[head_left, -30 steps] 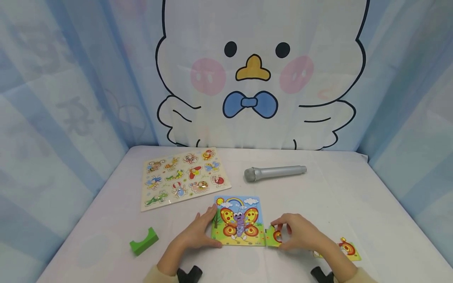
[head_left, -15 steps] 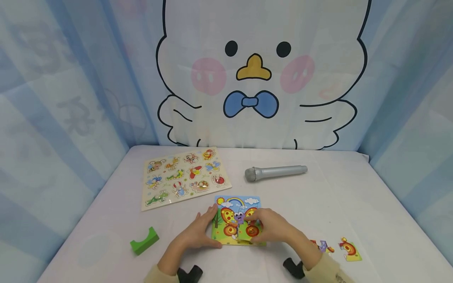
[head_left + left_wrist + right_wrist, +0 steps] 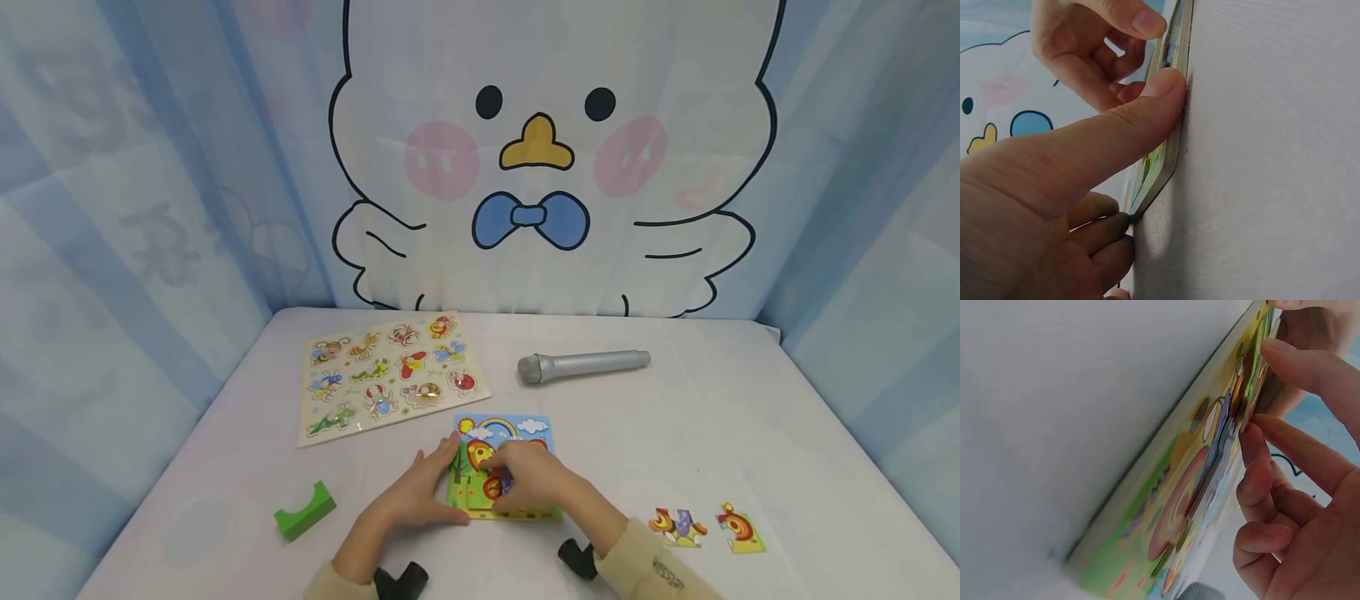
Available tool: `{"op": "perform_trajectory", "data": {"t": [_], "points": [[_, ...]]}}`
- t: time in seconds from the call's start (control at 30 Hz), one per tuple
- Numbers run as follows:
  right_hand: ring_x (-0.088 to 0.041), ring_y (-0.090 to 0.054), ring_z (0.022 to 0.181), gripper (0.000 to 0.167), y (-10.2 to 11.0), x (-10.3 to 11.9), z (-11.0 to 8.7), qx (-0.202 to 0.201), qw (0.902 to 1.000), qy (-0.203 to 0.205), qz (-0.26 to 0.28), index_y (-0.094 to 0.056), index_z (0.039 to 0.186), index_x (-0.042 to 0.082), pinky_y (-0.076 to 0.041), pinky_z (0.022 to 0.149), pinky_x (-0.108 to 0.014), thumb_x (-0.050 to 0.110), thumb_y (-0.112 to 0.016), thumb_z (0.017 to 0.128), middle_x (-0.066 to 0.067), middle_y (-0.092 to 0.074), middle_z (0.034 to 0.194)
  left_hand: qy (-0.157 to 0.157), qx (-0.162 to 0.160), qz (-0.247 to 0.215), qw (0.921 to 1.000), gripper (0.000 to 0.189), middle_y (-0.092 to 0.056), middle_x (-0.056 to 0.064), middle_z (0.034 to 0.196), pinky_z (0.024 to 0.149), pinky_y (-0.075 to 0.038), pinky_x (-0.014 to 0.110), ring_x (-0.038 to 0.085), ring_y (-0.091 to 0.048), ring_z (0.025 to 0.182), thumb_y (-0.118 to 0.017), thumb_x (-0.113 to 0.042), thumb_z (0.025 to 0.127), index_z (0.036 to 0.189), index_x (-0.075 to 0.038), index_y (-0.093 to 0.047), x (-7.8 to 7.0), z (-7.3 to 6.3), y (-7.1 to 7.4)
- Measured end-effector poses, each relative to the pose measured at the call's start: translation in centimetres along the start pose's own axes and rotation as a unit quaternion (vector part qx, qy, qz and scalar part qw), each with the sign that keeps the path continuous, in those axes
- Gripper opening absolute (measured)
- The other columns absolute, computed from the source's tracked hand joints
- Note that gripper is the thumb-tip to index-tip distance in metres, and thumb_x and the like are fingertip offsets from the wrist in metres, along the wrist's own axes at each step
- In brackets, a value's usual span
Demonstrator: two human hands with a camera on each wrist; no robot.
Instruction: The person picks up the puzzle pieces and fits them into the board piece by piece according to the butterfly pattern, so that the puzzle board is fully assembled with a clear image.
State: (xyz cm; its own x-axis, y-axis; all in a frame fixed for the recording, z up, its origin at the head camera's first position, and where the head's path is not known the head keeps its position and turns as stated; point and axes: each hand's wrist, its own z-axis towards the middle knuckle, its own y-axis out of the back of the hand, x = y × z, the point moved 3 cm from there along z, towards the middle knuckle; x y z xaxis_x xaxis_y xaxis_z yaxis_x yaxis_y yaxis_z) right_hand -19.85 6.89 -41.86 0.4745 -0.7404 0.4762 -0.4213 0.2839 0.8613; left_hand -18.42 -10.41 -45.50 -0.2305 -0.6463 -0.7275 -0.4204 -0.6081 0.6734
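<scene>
A square butterfly puzzle board (image 3: 502, 427) lies flat on the table, with a sun and rainbow along its top. My left hand (image 3: 416, 493) holds it at the near left corner, thumb against the near edge and fingers along the left side. Over the board's lower left part, my right hand (image 3: 534, 477) pinches a green puzzle piece (image 3: 478, 493) with a red-and-yellow wing pattern. In the right wrist view the piece (image 3: 1259, 384) is between thumb and fingertip, close over the board. The right hand hides much of the butterfly picture.
Two loose puzzle pieces, one with purple (image 3: 678, 527) and one with an orange ring (image 3: 741, 531), lie at the right. Behind the board are a wooden insect puzzle (image 3: 393, 375) and a grey toy microphone (image 3: 585, 365). A green arched block (image 3: 306, 512) lies at the left.
My right hand has carried the puzzle piece from right of the board to over its lower left part. The left hand has stayed at the board's corner.
</scene>
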Motion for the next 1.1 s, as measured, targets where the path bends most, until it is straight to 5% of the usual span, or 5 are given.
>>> {"op": "perform_trajectory", "data": {"t": [0.53, 1.1], "points": [[-0.008, -0.055, 0.089, 0.044, -0.6, 1.3, 1.5, 0.005, 0.9999, -0.007, -0.009, -0.069, 0.108, 0.010, -0.049, 0.081, -0.028, 0.025, -0.081, 0.068, 0.006, -0.067, 0.099, 0.010, 0.003, -0.012, 0.9999, 0.105, -0.017, 0.014, 0.150, 0.110, -0.004, 0.053, 0.031, -0.014, 0.137, -0.080, -0.037, 0.066, 0.145, -0.002, -0.019, -0.1, 0.1, 0.0], [-0.010, -0.053, 0.095, 0.047, -0.6, 0.6, 1.3, 0.018, 0.9977, -0.013, 0.064, -0.066, 0.112, 0.010, -0.046, 0.087, -0.032, 0.022, -0.081, 0.068, 0.004, -0.065, 0.106, 0.010, -0.002, -0.015, 0.9998, 0.106, -0.018, 0.015, 0.150, 0.110, -0.003, 0.053, 0.032, -0.014, 0.137, -0.080, -0.036, 0.065, 0.145, -0.001, -0.019, -0.3, -0.2, 0.1]]}}
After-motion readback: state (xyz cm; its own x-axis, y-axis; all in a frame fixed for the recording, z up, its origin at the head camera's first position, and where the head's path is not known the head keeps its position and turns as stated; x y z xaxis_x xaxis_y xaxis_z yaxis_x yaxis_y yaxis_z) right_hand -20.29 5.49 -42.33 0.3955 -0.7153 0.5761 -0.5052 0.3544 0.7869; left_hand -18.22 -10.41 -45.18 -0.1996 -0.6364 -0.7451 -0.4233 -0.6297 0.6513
